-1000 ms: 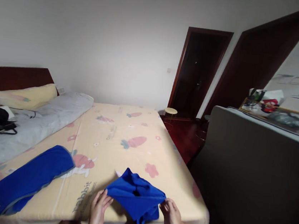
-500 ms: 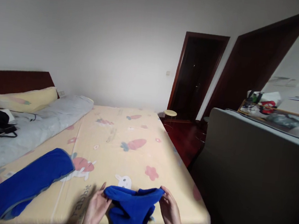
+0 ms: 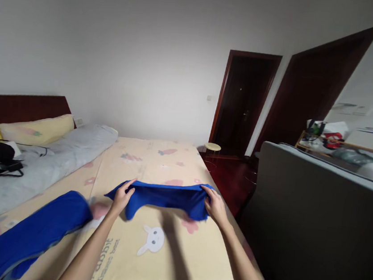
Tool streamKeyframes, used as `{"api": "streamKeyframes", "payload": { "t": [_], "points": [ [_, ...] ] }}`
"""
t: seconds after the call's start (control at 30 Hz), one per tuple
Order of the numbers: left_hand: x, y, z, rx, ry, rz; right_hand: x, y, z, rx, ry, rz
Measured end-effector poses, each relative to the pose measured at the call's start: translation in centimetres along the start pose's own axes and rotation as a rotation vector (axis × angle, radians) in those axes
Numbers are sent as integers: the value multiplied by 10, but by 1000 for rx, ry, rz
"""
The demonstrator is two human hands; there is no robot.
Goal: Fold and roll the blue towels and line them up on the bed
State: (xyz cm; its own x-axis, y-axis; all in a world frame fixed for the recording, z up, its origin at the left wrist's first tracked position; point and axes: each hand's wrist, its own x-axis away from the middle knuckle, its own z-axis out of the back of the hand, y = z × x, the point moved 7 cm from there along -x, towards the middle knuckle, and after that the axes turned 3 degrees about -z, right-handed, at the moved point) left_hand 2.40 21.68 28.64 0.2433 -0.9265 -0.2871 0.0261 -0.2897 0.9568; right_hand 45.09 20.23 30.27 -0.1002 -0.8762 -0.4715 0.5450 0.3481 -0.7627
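Stretched between my two hands is a blue cloth (image 3: 166, 195), held above the bed (image 3: 126, 259) with its top edge nearly straight and its lower part sagging. My left hand (image 3: 123, 194) grips it near the left end, where a pointed corner sticks out past the fingers. At the right end my right hand (image 3: 213, 202) pinches the upper edge. Another blue cloth (image 3: 36, 235), folded long with a grey edge, lies on the bed to the left of my left forearm. What kind of cloth item each one is, I cannot tell.
A grey quilt (image 3: 67, 153) and a yellow pillow (image 3: 36, 128) line the headboard side, with black items and a cable (image 3: 1, 166) on top. A round stool (image 3: 212, 147) stands beyond the bed. To the right rises a dark grey panel (image 3: 318, 227), near a cluttered shelf (image 3: 334, 145).
Both hands have moved forward over the bed, arms extended. The bunched blue cloth between them is now spread wide. The other blue cloth stays in place.
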Motion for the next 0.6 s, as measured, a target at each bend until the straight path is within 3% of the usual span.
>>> {"api": "streamKeyframes", "payload": {
  "t": [0.07, 0.13, 0.23, 0.37, 0.47, 0.6],
  "points": [
    [2, 6, 3, -54, -9, -58, 2, 3, 0, 93, 35, 29],
    [17, -6, 5, -104, -3, -61, 17, 16, -7, 172, 54, 25],
    [57, -48, 11, -169, 18, 16, 60, 49, -28, 262, 47, -27],
    [129, -122, 24, -262, 28, 139, 137, 95, -55, 321, -7, -110],
    [175, -169, 36, -420, -28, 168, 185, 129, -64, 330, -43, -148],
    [207, -194, 49, -518, -33, 148, 221, 168, -65, 336, -100, -196]
  ]
}}
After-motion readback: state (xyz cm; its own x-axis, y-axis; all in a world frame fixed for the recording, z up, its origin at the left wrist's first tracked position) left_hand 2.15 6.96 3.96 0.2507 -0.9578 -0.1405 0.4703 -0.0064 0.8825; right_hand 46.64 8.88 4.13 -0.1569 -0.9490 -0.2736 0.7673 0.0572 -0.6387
